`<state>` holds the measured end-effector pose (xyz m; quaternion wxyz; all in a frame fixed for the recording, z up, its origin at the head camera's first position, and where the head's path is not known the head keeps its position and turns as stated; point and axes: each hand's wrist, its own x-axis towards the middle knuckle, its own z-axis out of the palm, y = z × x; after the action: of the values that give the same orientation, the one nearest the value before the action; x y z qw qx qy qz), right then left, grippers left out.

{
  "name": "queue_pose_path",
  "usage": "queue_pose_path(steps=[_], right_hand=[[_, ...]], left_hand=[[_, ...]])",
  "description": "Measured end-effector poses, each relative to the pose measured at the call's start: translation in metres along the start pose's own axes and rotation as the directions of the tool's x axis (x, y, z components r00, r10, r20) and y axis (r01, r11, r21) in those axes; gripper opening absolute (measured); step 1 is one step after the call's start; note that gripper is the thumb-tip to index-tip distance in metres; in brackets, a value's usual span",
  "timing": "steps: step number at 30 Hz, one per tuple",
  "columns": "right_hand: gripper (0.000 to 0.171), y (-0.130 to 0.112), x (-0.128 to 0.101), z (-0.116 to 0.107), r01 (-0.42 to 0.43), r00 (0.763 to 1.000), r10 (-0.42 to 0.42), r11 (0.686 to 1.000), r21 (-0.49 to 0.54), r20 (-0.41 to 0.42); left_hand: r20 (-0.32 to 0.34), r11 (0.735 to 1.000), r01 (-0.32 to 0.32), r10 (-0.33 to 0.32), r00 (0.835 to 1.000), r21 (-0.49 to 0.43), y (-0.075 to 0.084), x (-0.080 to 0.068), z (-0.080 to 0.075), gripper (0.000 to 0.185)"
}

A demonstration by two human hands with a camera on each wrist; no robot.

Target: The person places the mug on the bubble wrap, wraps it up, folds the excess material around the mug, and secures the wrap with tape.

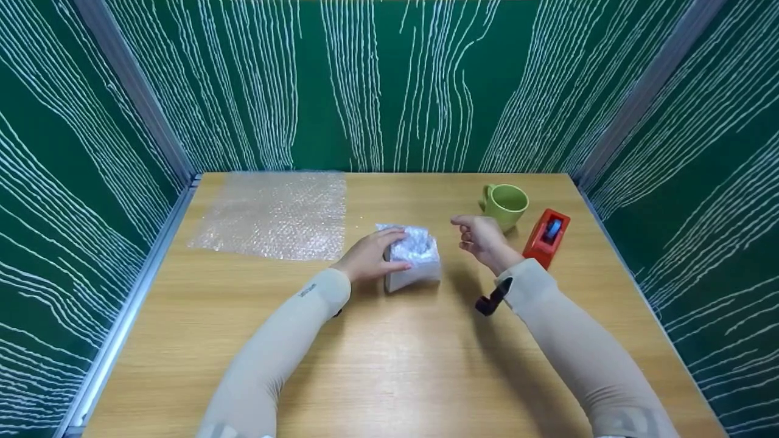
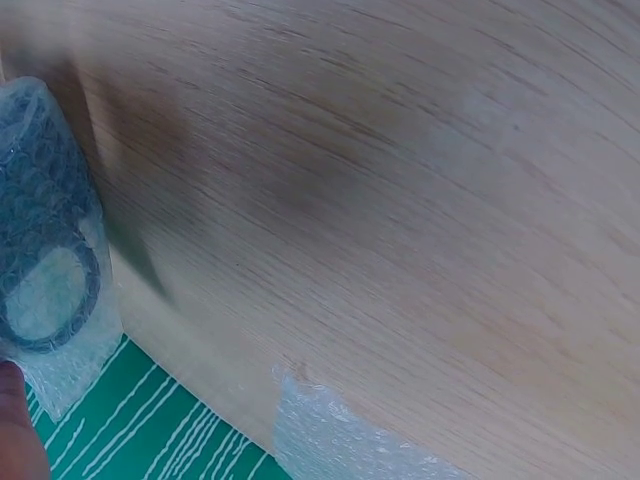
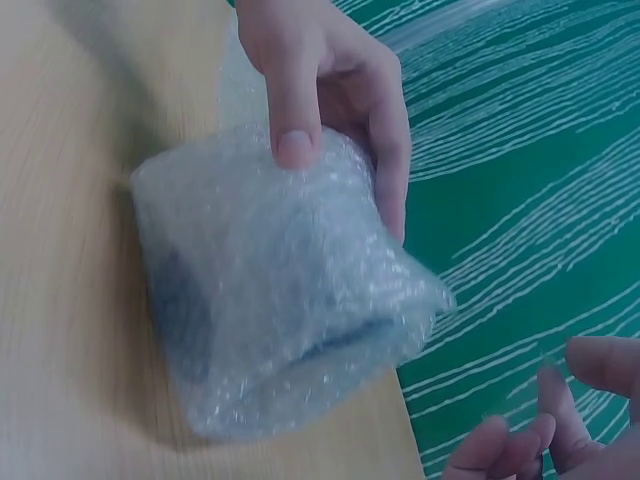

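Wooden table [image 1: 389, 365], left hand [image 1: 371, 255] gripping bubble-wrapped bundle [image 1: 417, 261]

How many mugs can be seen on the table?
2. A green mug stands bare beside the red tape dispenser. A second, dark one seems wrapped in the bubble-wrap bundle that the left hand holds; only its handle shows.

Legible text: none. One small dark mark on my left sleeve [image 1: 306, 290], just behind my left hand [image 1: 371, 258], too small to read.
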<state>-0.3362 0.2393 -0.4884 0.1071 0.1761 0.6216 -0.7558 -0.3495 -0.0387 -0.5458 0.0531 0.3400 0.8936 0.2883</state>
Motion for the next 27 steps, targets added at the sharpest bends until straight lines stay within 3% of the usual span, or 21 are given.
queue_pose_path(steps=[8,13,18,23,27], right_hand=[[0.021,0.0,0.0,0.022,0.003,1.0,-0.003,0.998,-0.068,-0.001],[0.006,0.002,0.001,0.032,0.023,1.0,-0.022,0.991,-0.135,0.013],[0.018,0.006,0.005,0.039,0.026,0.999,-0.017,0.978,-0.207,0.044],[0.006,0.005,0.01,0.044,0.015,0.998,0.002,0.971,-0.24,0.069],[0.008,0.001,0.014,0.051,0.002,0.998,0.015,0.964,-0.266,0.063]], left_hand=[[-0.002,1.0,0.01,-0.01,1.0,-0.024,0.0,0.0,-0.001,0.079],[-0.006,0.999,0.006,-0.007,1.0,-0.038,0.0,0.001,0.0,0.079],[-0.006,0.999,0.005,-0.006,1.0,-0.048,0.0,0.001,0.0,0.079],[-0.016,0.999,-0.011,0.011,1.0,-0.044,-0.001,0.002,0.0,0.079],[-0.021,0.999,-0.022,0.021,1.0,-0.037,-0.002,0.002,0.0,0.079]])
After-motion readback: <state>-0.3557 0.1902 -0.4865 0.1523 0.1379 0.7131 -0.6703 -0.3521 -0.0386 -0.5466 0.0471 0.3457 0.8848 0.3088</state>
